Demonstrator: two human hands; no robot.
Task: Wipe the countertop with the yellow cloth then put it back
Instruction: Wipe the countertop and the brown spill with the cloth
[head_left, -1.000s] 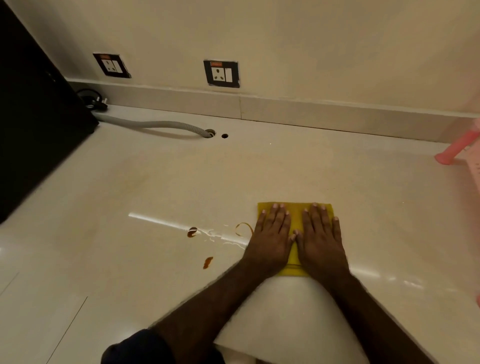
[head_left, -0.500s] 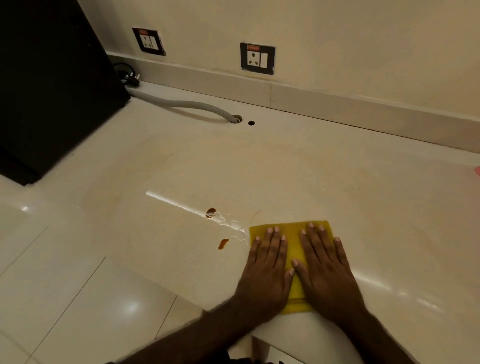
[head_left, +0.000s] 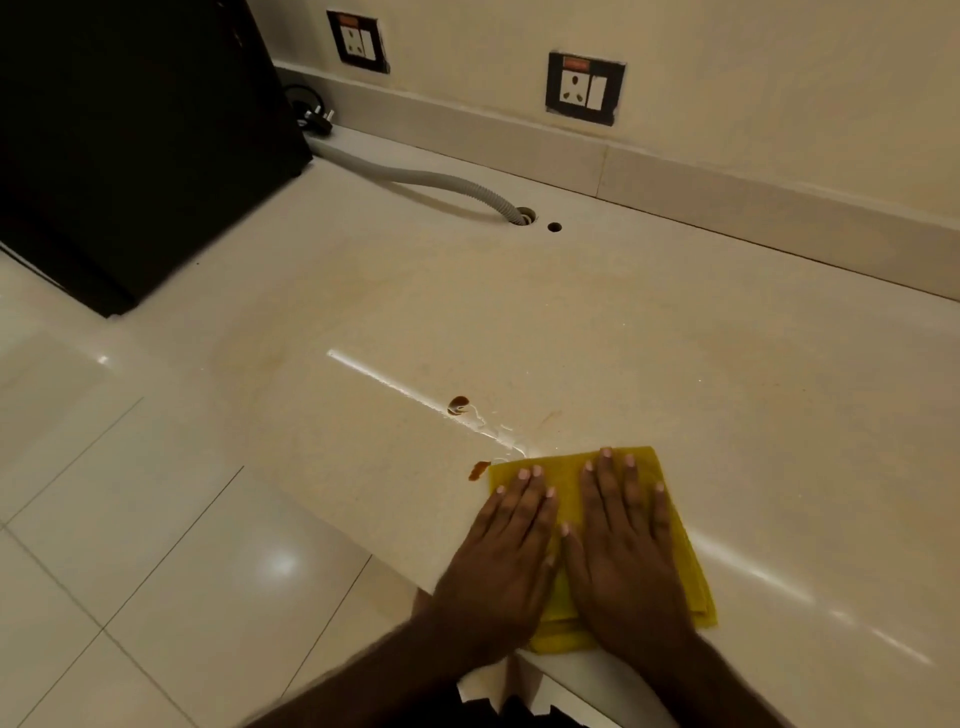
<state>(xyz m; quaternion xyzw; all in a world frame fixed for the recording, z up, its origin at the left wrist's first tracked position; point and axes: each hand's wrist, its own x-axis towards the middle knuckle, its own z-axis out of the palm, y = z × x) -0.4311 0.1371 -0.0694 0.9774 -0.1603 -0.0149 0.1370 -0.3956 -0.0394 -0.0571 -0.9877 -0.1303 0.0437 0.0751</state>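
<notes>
Both hands (head_left: 566, 561) press flat on the yellow cloth (head_left: 675, 525), apparently without grip.

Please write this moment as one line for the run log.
step: wiping | hands: flat on yellow cloth | brown spots: remaining

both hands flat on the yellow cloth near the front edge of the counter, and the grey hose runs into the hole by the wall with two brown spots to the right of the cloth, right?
Not quite: the head view shows the brown spots to the left of the yellow cloth, not the right. The rest holds: the left hand and right hand lie flat on the cloth near the counter front edge, and the grey hose runs into the hole by the wall.
</notes>
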